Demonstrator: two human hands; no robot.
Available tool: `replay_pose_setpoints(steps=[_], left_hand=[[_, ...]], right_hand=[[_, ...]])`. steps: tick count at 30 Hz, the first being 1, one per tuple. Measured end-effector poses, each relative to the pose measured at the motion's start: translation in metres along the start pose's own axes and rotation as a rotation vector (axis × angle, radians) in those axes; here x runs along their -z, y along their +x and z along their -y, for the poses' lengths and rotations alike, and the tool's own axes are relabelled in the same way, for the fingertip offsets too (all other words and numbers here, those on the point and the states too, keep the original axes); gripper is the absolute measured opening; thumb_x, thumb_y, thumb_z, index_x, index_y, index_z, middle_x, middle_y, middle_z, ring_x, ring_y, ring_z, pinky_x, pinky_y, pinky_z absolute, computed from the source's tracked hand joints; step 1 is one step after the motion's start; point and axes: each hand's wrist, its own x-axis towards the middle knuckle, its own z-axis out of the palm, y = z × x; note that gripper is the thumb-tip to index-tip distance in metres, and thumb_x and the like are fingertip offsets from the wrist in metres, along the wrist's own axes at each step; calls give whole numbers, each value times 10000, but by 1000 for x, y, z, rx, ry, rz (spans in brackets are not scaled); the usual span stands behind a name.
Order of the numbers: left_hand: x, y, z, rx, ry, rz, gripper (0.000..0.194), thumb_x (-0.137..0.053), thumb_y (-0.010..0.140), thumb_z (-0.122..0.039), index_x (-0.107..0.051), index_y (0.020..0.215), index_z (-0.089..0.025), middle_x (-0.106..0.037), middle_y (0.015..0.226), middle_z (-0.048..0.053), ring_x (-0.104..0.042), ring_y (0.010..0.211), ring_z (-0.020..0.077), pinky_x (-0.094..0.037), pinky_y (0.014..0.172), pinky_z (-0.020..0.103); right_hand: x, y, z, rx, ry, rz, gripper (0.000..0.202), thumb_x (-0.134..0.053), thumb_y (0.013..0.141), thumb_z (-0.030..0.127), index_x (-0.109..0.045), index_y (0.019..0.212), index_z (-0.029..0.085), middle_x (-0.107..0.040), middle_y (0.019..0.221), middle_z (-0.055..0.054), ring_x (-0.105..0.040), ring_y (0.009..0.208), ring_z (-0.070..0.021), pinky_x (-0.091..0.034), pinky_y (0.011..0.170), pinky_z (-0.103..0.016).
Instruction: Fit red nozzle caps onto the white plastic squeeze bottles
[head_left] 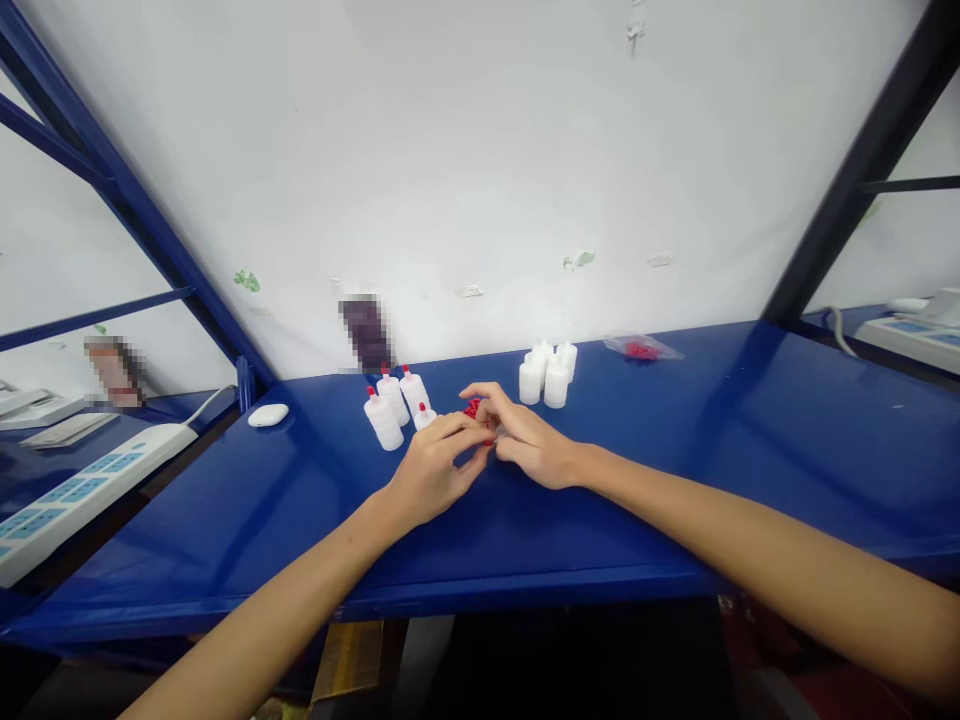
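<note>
My left hand (442, 462) and my right hand (531, 440) meet over the middle of the blue table. The left fingers pinch a small red piece (489, 440) at the fingertips. My right hand's fingers are curled against the same spot; what they hold, if anything, is hidden. Behind the fingers lies a pile of small red pieces (472, 407), partly covered. Left of the hands stand several white bottles with red tips (385, 420), one partly behind my left hand. To the right, beyond my right hand, is a group of white bottles (556, 383) without red tips.
A clear bag with red pieces (642, 348) lies at the back right of the blue table (637, 530). A white case (268, 415) rests at the left. A blurred dark object (366, 332) leans on the wall. A power strip (90, 490) is beyond the left edge.
</note>
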Motion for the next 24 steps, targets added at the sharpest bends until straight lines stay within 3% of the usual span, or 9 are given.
replay_pose_setpoints(steps=[5, 12, 18, 24], left_hand=[[-2, -1, -1, 1, -11, 29, 151, -607, 870, -124, -670, 998, -173, -682, 916, 59, -672, 819, 145, -563, 716, 264], [-4, -3, -3, 23, -20, 37, 115, -605, 836, -103, -659, 917, -164, -682, 864, 47, -666, 788, 149, -563, 710, 261], [-4, -4, -6, 36, -58, 0, 88, -594, 874, -150, -647, 941, -170, -665, 838, 32, -634, 737, 132, -541, 684, 258], [-3, -4, -7, 59, -52, 34, 169, -549, 906, -147, -626, 1046, -201, -604, 931, 44, -605, 826, 145, -512, 706, 264]], right_hand=[[1, -2, 8, 24, -217, 61, 641, -410, 786, 126, -271, 1406, 211, -566, 970, -34, -551, 787, -204, -459, 763, -402], [-8, -2, 11, 35, -388, 16, 537, -371, 847, 147, -325, 1379, 194, -627, 1065, -85, -605, 909, -258, -475, 820, -450], [-10, -3, 15, 36, -302, -13, 518, -384, 829, 130, -343, 1339, 213, -628, 924, -36, -580, 692, -205, -464, 692, -365], [-9, -1, 18, 111, -154, -79, 465, -382, 790, 98, -358, 1240, 212, -523, 833, 1, -492, 665, -170, -409, 657, -318]])
